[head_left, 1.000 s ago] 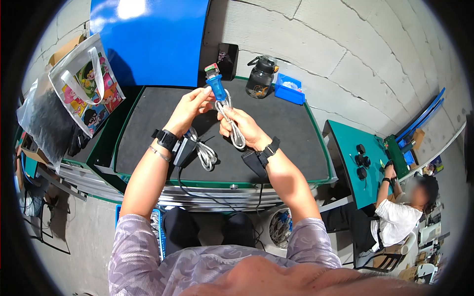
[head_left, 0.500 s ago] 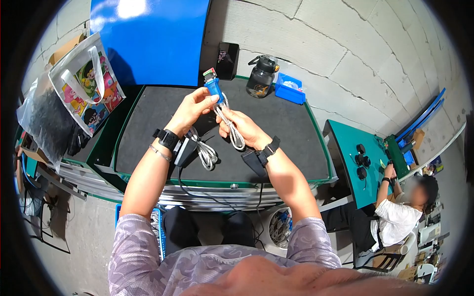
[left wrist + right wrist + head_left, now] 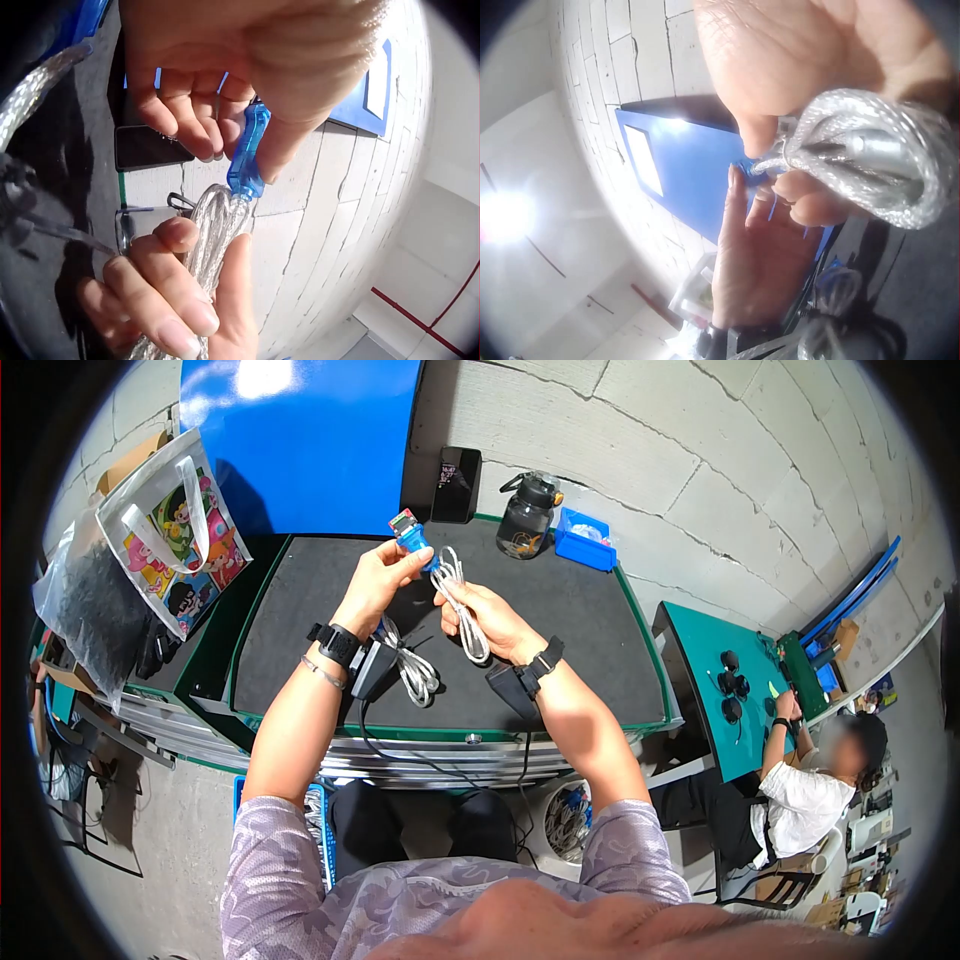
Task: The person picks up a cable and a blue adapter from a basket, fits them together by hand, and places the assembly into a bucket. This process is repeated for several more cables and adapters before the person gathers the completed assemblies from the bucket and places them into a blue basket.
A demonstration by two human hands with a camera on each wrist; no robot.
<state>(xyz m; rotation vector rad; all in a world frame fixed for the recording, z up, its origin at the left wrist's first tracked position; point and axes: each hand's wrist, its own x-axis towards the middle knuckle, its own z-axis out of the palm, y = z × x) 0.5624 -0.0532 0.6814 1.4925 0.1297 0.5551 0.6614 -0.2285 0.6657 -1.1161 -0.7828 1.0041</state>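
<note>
Cable (image 3: 462,610), a silvery braided lead folded into a long loop, sits just above the middle of the head view, held up over the bench (image 3: 290,590) and clear of its dark mat. I see the right hand (image 3: 492,622) wrapped round the lower part of the loop. Its fingers (image 3: 150,289) are curled about the strands, and the thumb lies alongside them in the left wrist view. At the top of the loop the lead runs into a translucent blue plug (image 3: 410,535), tilted toward the upper left of the frame. The left hand (image 3: 378,575) pinches that plug between thumb and fingertips, so both sets of fingers are closed on the same lead, one at each end of the loop. The two hands are close together, nearly touching. In the right wrist view the bundled strands fill the right of the frame under the palm.

Below the hands a second cable bundle (image 3: 416,672) lies on the bench, just beside the left wrist. Along the back edge, right of centre, stand a dark bottle (image 3: 527,515) and a small blue bin (image 3: 587,540), near each other. A black box (image 3: 456,484) leans at the wall to their left. A blue panel (image 3: 300,440) rises at the upper left, and a printed bag (image 3: 175,530) hangs at the far left. Another person (image 3: 800,800) sits at a green table (image 3: 700,650) at the lower right
</note>
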